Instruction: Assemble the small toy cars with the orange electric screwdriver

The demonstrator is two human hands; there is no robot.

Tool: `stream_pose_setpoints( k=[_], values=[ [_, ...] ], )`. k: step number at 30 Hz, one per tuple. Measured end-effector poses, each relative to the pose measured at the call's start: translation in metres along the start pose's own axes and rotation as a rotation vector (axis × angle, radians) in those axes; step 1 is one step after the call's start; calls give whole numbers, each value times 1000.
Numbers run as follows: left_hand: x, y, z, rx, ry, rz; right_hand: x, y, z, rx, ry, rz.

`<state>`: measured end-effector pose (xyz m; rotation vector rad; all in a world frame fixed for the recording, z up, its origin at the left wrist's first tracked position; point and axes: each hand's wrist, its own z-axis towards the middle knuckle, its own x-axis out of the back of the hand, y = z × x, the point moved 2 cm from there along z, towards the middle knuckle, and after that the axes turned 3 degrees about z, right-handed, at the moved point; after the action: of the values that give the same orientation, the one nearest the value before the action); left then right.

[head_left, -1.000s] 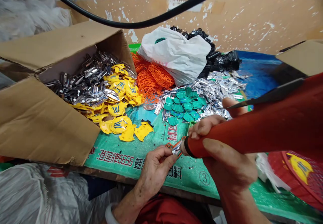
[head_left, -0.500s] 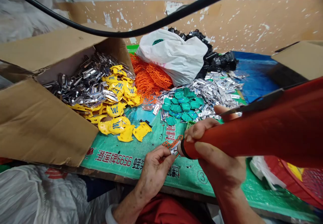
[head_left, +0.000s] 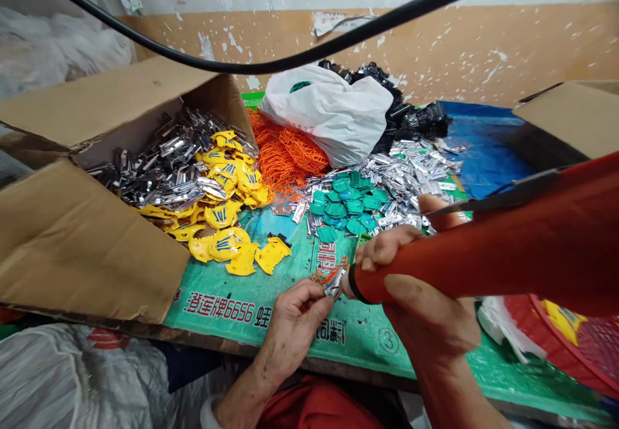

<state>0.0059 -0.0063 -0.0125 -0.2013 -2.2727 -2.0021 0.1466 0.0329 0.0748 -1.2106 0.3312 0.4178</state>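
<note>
In the lower middle, my left hand [head_left: 290, 326] pinches a small silver part [head_left: 333, 284] between thumb and fingers. An orange lattice piece [head_left: 325, 274] lies against that part. My right hand [head_left: 425, 313] is wrapped round a thick red electric screwdriver [head_left: 464, 261] with a black ring near its front end. A finger rests by the long grey lever on its top. The screwdriver's pale nose meets the silver part; its tip is mostly hidden. Beyond the hands lie a pile of green pieces [head_left: 353, 203] and many silver parts [head_left: 416, 171].
On the left, a cardboard box [head_left: 87, 242] spills chrome parts [head_left: 169, 151] and yellow shells [head_left: 227, 242]. Orange netting pieces [head_left: 290, 158], a white bag [head_left: 333, 113] and black parts [head_left: 420, 119] stand behind. A red basket [head_left: 556, 345] sits right. A black cable [head_left: 251, 66] hangs across the top.
The view has shifted slightly, with the bench appearing a little lower. Both hands keep their hold, and the screwdriver stays against the silver part.
</note>
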Motion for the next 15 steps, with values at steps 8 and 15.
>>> stream_pose_setpoints(
  k=[8,15],
  values=[
    [0,-11,2,-36,45,15,13,-19,18,144,255,-216],
    [0,4,3,-457,142,315,50,-10,32,149,416,-655]
  ],
)
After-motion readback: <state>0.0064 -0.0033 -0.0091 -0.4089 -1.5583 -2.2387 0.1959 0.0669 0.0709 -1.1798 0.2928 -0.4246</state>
